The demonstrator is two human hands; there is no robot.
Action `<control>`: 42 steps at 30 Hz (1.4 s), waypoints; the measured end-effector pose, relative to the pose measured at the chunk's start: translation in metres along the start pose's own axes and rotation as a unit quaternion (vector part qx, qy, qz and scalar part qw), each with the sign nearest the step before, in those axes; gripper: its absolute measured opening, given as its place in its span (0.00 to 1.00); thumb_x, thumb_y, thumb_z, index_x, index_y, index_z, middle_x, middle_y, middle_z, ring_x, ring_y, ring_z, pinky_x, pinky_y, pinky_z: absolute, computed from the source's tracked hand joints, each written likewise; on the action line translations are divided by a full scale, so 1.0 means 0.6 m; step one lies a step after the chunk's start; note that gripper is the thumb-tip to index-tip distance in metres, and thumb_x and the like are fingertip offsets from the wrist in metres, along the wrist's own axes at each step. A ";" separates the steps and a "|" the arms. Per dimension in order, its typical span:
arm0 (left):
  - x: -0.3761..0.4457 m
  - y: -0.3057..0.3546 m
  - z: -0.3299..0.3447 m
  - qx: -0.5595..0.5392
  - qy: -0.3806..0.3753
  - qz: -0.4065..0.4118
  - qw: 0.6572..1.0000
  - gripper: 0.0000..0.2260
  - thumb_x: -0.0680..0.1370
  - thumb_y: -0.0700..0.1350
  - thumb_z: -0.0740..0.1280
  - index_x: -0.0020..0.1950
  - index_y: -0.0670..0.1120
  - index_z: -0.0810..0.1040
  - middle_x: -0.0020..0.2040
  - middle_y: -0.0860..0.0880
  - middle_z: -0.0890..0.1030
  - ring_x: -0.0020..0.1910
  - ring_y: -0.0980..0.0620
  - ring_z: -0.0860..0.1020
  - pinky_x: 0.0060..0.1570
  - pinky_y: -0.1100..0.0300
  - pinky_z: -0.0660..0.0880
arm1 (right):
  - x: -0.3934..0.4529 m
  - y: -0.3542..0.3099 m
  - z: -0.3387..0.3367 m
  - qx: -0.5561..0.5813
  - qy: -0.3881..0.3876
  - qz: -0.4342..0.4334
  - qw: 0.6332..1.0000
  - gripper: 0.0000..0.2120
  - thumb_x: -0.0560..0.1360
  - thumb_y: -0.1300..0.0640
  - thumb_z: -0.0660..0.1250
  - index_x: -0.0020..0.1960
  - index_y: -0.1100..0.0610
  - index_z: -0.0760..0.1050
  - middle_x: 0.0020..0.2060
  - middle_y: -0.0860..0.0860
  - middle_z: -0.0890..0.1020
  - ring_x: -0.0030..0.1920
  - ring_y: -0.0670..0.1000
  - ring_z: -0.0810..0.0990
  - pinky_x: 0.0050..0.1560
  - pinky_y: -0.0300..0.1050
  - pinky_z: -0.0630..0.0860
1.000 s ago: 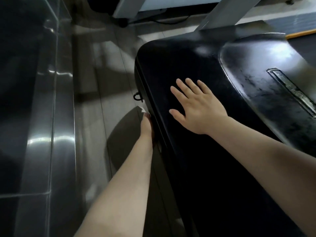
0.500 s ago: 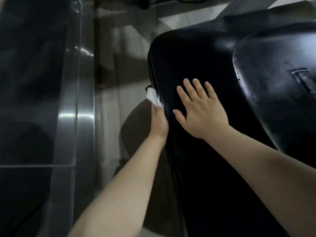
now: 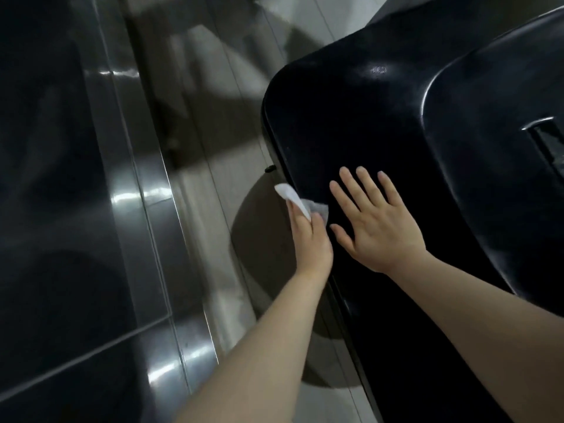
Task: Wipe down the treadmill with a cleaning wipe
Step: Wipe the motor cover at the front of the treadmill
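Note:
The treadmill's glossy black motor cover (image 3: 351, 123) fills the right half of the head view. My left hand (image 3: 309, 239) presses a white cleaning wipe (image 3: 293, 198) against the cover's left edge, with the wipe folded over the rim and sticking out past my fingertips. My right hand (image 3: 374, 222) lies flat on top of the cover just right of the wipe, fingers spread, holding nothing. A raised darker panel (image 3: 494, 166) with a chrome-edged slot (image 3: 546, 138) rises at the far right.
Grey tiled floor (image 3: 207, 123) runs between the treadmill and a dark reflective glass wall (image 3: 61, 178) on the left. A small black hook or loop (image 3: 269, 169) sticks out of the cover's side just beyond the wipe.
My left hand has come up from the cover's lower side to its upper left edge, bringing the wipe onto the rim. My right hand has stayed flat on top.

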State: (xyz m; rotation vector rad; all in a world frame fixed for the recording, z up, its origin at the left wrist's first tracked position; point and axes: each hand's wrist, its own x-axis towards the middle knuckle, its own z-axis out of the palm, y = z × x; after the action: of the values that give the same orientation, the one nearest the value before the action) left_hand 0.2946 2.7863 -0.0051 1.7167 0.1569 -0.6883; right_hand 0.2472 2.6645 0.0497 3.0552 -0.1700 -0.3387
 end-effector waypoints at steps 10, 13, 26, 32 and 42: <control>0.153 0.104 -0.028 0.058 0.024 -0.008 0.998 0.25 0.84 0.53 0.51 0.81 0.55 0.47 0.80 0.52 0.55 0.78 0.53 0.55 0.76 0.54 0.53 | 0.005 0.002 -0.004 0.020 -0.036 -0.003 0.999 0.34 0.80 0.39 0.49 0.80 0.57 0.51 0.79 0.57 0.48 0.79 0.58 0.46 0.77 0.61 0.47; 0.153 0.101 -0.027 0.049 0.031 -0.014 0.998 0.25 0.84 0.56 0.51 0.80 0.58 0.49 0.78 0.54 0.58 0.76 0.55 0.58 0.74 0.54 0.56 | 0.003 0.005 -0.014 0.053 -0.041 -0.006 0.998 0.34 0.80 0.40 0.52 0.79 0.57 0.53 0.79 0.55 0.50 0.79 0.56 0.49 0.77 0.60 0.50; 0.422 0.268 -0.074 0.135 -0.033 -0.072 0.988 0.13 0.83 0.53 0.56 0.55 0.52 0.79 0.57 0.52 0.81 0.57 0.54 0.78 0.61 0.60 0.72 | 0.320 0.230 -0.080 0.078 -0.020 0.116 0.990 0.37 0.78 0.35 0.42 0.79 0.55 0.54 0.78 0.54 0.56 0.78 0.56 0.52 0.78 0.53 0.49; 0.535 0.381 0.017 0.277 -0.224 -0.166 0.919 0.15 0.76 0.55 0.66 0.55 0.48 0.84 0.49 0.47 0.86 0.49 0.47 0.84 0.57 0.53 0.78 | 0.326 0.229 -0.087 0.083 -0.047 0.111 0.989 0.36 0.79 0.37 0.44 0.79 0.58 0.56 0.78 0.58 0.58 0.78 0.58 0.54 0.77 0.57 0.52; 0.611 0.408 0.144 0.400 -0.325 -0.174 0.839 0.27 0.79 0.66 0.58 0.66 0.46 0.76 0.61 0.48 0.80 0.56 0.47 0.79 0.60 0.56 0.76 | 0.325 0.232 -0.089 0.109 -0.066 0.109 0.986 0.34 0.79 0.37 0.51 0.78 0.58 0.60 0.78 0.57 0.58 0.78 0.58 0.55 0.75 0.59 0.56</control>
State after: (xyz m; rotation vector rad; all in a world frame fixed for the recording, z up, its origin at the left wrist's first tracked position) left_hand 0.6740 2.5460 0.0024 2.1306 -0.3629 -1.7580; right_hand 0.4340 2.5065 0.0702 3.1817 -0.5812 -0.5405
